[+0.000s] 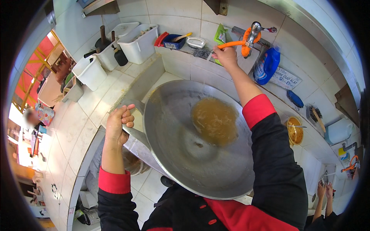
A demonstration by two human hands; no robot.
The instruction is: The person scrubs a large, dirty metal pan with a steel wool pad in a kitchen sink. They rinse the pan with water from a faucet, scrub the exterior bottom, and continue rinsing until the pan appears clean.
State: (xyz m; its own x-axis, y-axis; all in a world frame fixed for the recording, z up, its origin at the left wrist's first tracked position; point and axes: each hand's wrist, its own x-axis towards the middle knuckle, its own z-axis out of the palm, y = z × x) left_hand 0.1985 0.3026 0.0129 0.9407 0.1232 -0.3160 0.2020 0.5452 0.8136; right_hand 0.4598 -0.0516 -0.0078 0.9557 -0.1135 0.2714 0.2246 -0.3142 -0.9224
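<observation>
While both tight, left grip (120,120) round wok handle (136,135), right grip (226,57) round orange hose (232,44).

My left hand (120,120) hid part of the handle (135,134) in its grip, and the bucket (133,163) just below it showed only partly. Right of that hand, brown water (214,123) masked the wok (173,154) beneath. My right hand (226,57) covered a stretch of the orange hose (232,44); behind my right sleeve (269,146), some rim vanished. Far to that hand's lower right, a co-worker's hands (325,190) were too small to read, their arms cut off. Well left of my left hand, a person's head (30,117) was blurred.
</observation>
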